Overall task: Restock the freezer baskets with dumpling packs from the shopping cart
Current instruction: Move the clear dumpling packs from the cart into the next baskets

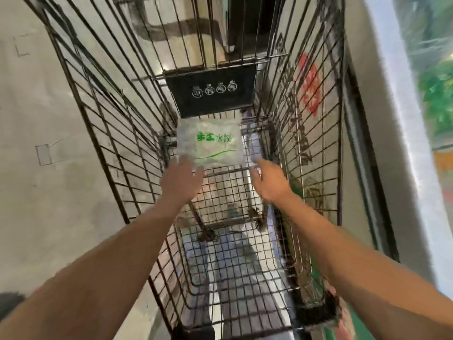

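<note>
Hands reaching into wire shopping cart (103, 133), left hand (180, 179) released, fingertips at clear dumpling pack (210, 143), right hand (269, 181) released beside it, freezer (402, 99) to the right

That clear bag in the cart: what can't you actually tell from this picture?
- Head view, dumpling pack: its contents are too blurred to make out.
- Left hand and right hand: motion blur smears the fingers, so whether either touches the pack is unclear.
- Freezer: cut off by the right edge, so its baskets cannot be made out.
- Shopping cart: its handle is out of frame.
</note>
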